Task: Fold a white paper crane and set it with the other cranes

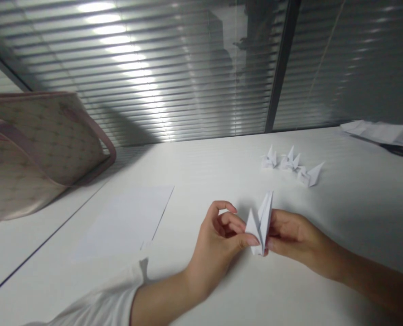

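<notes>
A white folded paper piece (263, 222) with pointed flaps standing up is held between both hands above the white table. My left hand (218, 244) pinches its lower left flap, with the thumb on the near face and the fingers behind. From the other side, my right hand (294, 237) grips the lower right edge; its fingertips are partly hidden behind the paper. Beyond the hands, three small folded paper cranes (269, 158) stand close together on the table.
Flat on the table to the left lies a white paper sheet (126, 222). A pale handbag (41, 154) with pink straps fills the far left. At the back right are loose papers (374, 131) and a black object (400, 149). Window blinds (187, 72) line the back.
</notes>
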Motion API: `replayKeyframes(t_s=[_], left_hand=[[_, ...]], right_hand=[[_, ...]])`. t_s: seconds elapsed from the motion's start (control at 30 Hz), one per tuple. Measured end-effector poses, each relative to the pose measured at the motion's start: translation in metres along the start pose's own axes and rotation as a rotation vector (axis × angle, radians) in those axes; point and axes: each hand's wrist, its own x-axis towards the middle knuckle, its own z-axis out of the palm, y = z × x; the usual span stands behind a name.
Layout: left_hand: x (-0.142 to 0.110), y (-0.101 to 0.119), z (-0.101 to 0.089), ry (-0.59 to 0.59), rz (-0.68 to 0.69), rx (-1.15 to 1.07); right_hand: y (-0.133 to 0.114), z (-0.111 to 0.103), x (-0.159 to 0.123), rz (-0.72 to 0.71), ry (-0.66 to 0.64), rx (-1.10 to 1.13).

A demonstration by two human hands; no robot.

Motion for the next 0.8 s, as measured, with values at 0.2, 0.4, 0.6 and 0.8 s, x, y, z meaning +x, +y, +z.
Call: replayKeyframes(t_s=[0.2,0.4,0.6,0.8], left_hand=[[-0.0027,0.001,0.001,-0.073,-0.03,0.101],[-0.0073,0.0082,0.0028,-0.102,0.124,0.35],[-0.0016,0.0015,0.0016,0.021,0.02,0.309],[0.0026,0.0004,-0.0004,0.049,-0.108,0.301]], right_hand=[[0.0038,0.0016,0.0036,-0.028,0.025,0.011],[0.004,0.0,0.0061,-0.044,0.147,-0.025],[0.0054,0.0011,0.0065,0.011,0.186,-0.118],[0.0053,-0.0009,0.007,-0.035,0.277,-0.192]])
